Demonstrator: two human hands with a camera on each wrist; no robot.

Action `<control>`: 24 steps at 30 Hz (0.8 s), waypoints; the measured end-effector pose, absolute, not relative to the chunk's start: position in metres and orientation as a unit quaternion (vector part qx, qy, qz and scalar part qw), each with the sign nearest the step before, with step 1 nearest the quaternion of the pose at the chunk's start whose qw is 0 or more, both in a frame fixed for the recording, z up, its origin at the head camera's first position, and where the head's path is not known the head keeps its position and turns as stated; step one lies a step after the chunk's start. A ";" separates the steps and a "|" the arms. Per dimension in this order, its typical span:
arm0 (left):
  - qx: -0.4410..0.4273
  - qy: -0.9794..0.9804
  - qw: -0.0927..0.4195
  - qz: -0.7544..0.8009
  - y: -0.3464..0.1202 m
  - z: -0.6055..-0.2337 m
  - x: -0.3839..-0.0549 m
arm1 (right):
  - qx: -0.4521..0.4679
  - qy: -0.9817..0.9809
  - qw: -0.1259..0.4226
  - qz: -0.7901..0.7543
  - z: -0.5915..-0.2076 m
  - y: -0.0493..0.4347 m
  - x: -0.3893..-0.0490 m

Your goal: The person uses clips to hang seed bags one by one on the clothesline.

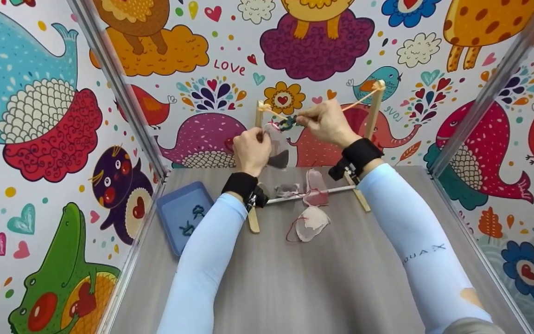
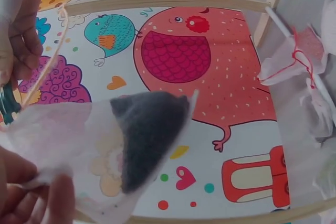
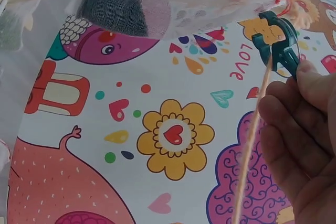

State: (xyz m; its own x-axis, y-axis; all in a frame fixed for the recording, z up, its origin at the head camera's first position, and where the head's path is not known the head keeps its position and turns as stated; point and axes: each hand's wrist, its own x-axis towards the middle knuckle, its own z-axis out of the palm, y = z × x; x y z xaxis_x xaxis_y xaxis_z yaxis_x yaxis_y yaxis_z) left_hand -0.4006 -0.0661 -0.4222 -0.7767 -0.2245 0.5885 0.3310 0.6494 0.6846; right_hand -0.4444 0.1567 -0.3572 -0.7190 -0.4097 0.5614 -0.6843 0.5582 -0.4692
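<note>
Tabletop, grey, between cartoon-printed walls

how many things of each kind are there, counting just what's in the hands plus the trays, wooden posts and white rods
Bag in the left hand: 1
Clip in the right hand: 1
Blue tray: 1
Wooden posts: 2
White rod: 1
Total: 6

The left sleeve hides part of the blue tray. The left wrist view crops the left hand. The dark filling in the pouch looks indistinct.
</note>
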 end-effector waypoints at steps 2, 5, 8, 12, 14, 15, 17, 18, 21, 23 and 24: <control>-0.023 -0.842 0.329 -0.426 -0.064 -0.418 -0.401 | 0.318 -0.859 0.201 0.347 -0.357 0.159 -0.445; -0.016 -0.841 0.328 -0.429 -0.061 -0.415 -0.402 | 0.310 -0.861 0.213 0.343 -0.357 0.160 -0.446; -0.018 -0.844 0.324 -0.427 -0.059 -0.415 -0.403 | 0.299 -0.860 0.235 0.339 -0.359 0.159 -0.446; -0.022 -0.848 0.311 -0.428 -0.057 -0.415 -0.403 | 0.310 -0.857 0.237 0.336 -0.362 0.154 -0.446; -0.027 -0.849 0.307 -0.430 -0.056 -0.415 -0.403 | 0.322 -0.859 0.226 0.327 -0.364 0.152 -0.446; -0.031 -0.849 0.304 -0.431 -0.056 -0.414 -0.403 | 0.327 -0.861 0.221 0.321 -0.364 0.150 -0.446; -0.038 -0.849 0.300 -0.433 -0.056 -0.414 -0.403 | 0.331 -0.864 0.215 0.313 -0.364 0.148 -0.445; -0.041 -0.850 0.296 -0.434 -0.056 -0.413 -0.403 | 0.332 -0.865 0.210 0.311 -0.364 0.147 -0.445; -0.045 -0.854 0.283 -0.434 -0.058 -0.413 -0.403 | 0.330 -0.871 0.193 0.310 -0.366 0.148 -0.444; -0.049 -0.857 0.275 -0.433 -0.060 -0.413 -0.404 | 0.325 -0.874 0.180 0.314 -0.367 0.148 -0.443; -0.053 -0.859 0.272 -0.431 -0.062 -0.414 -0.404 | 0.321 -0.875 0.177 0.315 -0.369 0.149 -0.442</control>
